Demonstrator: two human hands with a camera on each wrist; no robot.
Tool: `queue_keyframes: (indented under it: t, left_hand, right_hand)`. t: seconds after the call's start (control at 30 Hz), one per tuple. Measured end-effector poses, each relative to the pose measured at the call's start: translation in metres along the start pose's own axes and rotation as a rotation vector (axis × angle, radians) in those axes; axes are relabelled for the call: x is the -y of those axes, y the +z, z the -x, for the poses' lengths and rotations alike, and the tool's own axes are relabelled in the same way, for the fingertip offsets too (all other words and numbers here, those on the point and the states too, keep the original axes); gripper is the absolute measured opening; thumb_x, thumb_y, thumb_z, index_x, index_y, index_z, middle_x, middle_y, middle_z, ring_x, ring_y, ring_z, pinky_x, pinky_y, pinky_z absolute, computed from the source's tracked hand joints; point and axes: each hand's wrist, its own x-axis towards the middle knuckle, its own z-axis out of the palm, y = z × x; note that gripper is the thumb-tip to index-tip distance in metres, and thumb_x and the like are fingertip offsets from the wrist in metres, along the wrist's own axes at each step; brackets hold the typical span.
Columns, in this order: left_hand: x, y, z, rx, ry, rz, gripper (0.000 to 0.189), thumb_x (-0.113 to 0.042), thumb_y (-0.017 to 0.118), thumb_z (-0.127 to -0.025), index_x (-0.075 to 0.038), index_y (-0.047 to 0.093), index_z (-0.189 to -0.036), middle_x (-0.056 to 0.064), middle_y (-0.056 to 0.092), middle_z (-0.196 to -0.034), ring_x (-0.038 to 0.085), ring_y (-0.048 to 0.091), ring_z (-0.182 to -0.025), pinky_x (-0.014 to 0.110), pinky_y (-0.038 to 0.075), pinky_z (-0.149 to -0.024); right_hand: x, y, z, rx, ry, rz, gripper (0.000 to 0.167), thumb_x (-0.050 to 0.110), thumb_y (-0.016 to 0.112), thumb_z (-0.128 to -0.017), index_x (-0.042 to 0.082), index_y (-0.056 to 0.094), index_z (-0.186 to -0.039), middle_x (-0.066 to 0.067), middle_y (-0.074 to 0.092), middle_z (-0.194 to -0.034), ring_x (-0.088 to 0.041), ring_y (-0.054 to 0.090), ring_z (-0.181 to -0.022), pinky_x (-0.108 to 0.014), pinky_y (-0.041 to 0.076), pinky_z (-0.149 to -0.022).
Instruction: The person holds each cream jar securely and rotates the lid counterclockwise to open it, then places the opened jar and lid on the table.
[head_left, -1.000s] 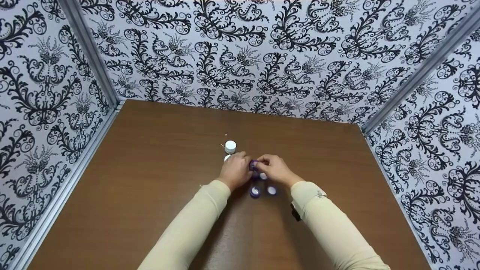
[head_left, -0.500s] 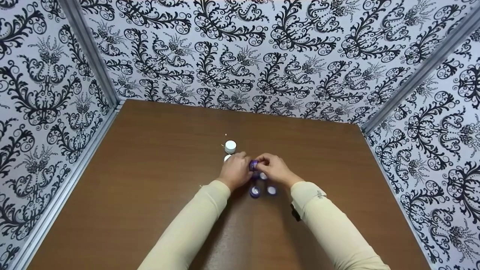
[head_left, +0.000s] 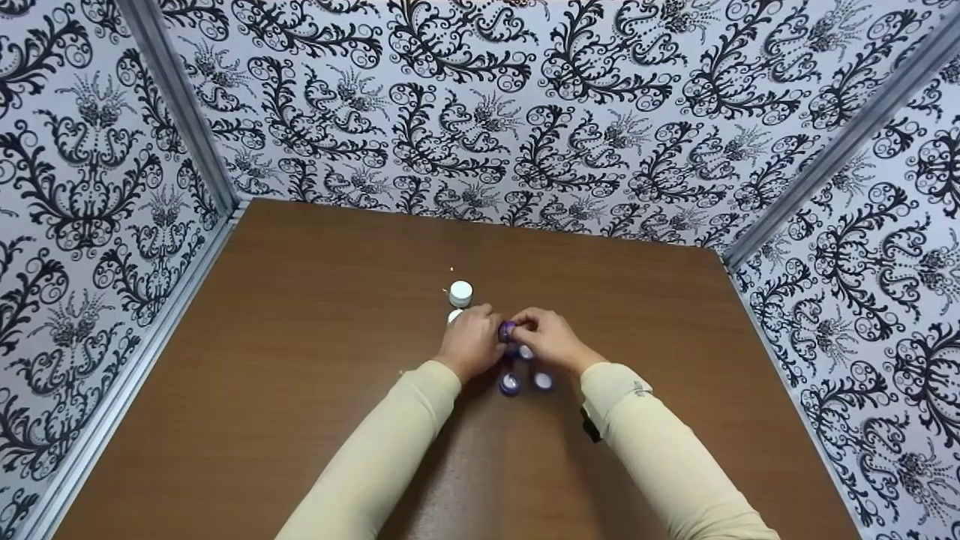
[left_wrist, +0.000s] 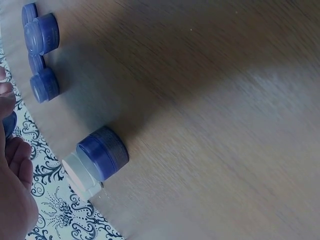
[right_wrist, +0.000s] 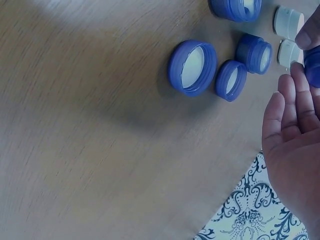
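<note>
Purple jar | between left hand and right hand, touching both | both grip it | axis unclear | loose cap near-right

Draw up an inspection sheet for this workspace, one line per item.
Surface: brown wood-grain table.
Job's things: purple piece in hand, jar or lid unclear; two open jars and two loose lids near it; two white pieces, one partly hidden in the head view; another purple jar beside a white piece in the left wrist view.
Clutter: tiny white specks.
Grippers: left hand and right hand, both holding the purple piece.
Cables: nothing seen.
Surroundings: patterned walls, metal strips.
</note>
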Motion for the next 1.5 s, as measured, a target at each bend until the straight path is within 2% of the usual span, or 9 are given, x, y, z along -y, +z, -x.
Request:
queue_keyframes:
  t: [0.3, 0.47, 0.6, 0.87, 1.13, 1.37, 1.5]
  left_hand:
    - [0.0001, 0.0007, 0.0001, 0.0, 0.007, -0.006, 0.029, -0.025, 0.083, -0.073, -0.007, 0.071, -0.091, 0.004, 0.057, -0.082, 0.026, 0.063, -0.077, 0.04, 0.053, -0.072]
    - [-0.0003, 0.0005, -0.0006, 0.003, -0.005, -0.005, 0.028, -0.026, 0.083, -0.072, -0.007, 0.07, -0.088, 0.004, 0.058, -0.082, 0.026, 0.064, -0.077, 0.041, 0.053, -0.072]
    - [-0.0005, -0.0007, -0.0007, 0.0, -0.007, 0.0, 0.027, -0.026, 0.083, -0.072, -0.007, 0.069, -0.085, 0.005, 0.058, -0.082, 0.028, 0.064, -0.077, 0.042, 0.052, -0.071]
    - [0.0011, -0.0002, 0.0004, 0.012, 0.005, -0.009, 0.028, -0.026, 0.082, -0.072, -0.007, 0.071, -0.091, 0.005, 0.058, -0.083, 0.028, 0.063, -0.078, 0.041, 0.052, -0.074]
    - [0.0007, -0.0025, 0.0002, 0.004, 0.026, -0.026, 0.028, -0.025, 0.082, -0.072, -0.006, 0.07, -0.088, 0.005, 0.059, -0.084, 0.026, 0.063, -0.078, 0.039, 0.052, -0.073]
    - [0.0008, -0.0026, 0.0003, 0.018, 0.017, -0.02, 0.028, -0.027, 0.083, -0.073, -0.007, 0.07, -0.089, 0.005, 0.058, -0.085, 0.027, 0.063, -0.079, 0.04, 0.052, -0.073]
    - [0.0008, -0.0026, 0.0001, 0.012, 0.012, -0.014, 0.027, -0.026, 0.082, -0.072, -0.007, 0.071, -0.089, 0.005, 0.059, -0.085, 0.027, 0.063, -0.078, 0.041, 0.052, -0.072]
  right_hand:
    - [0.0022, 0.0006, 0.0015, -0.002, 0.013, -0.027, 0.017, 0.011, 0.067, -0.087, 0.006, 0.071, -0.102, -0.001, 0.068, -0.089, -0.017, 0.062, -0.083, -0.033, 0.048, -0.078]
    - [0.0003, 0.0005, 0.0012, -0.005, 0.04, -0.024, 0.02, 0.02, 0.064, -0.092, 0.007, 0.072, -0.104, -0.001, 0.07, -0.095, -0.019, 0.062, -0.089, -0.036, 0.047, -0.084]
    - [-0.0021, 0.001, 0.0001, 0.005, 0.045, -0.002, 0.022, 0.026, 0.062, -0.095, 0.008, 0.073, -0.101, 0.0, 0.069, -0.09, -0.019, 0.061, -0.086, -0.035, 0.047, -0.081]
    - [-0.0002, 0.0004, -0.0001, 0.011, 0.024, -0.028, 0.015, 0.015, 0.068, -0.089, 0.006, 0.072, -0.101, 0.0, 0.068, -0.09, -0.018, 0.061, -0.085, -0.033, 0.048, -0.079]
    - [-0.0014, -0.0018, 0.0003, 0.003, -0.044, -0.001, 0.022, 0.01, 0.068, -0.083, 0.005, 0.071, -0.104, -0.003, 0.069, -0.091, -0.02, 0.064, -0.087, -0.034, 0.05, -0.079]
    - [-0.0008, -0.0024, 0.0012, 0.01, -0.047, -0.015, 0.023, 0.009, 0.069, -0.083, 0.004, 0.071, -0.105, -0.004, 0.069, -0.092, -0.021, 0.065, -0.088, -0.036, 0.052, -0.08]
    - [-0.0011, -0.0019, 0.0012, 0.006, -0.024, -0.007, 0.021, 0.014, 0.068, -0.087, 0.005, 0.072, -0.105, -0.004, 0.07, -0.096, -0.022, 0.065, -0.091, -0.038, 0.05, -0.085]
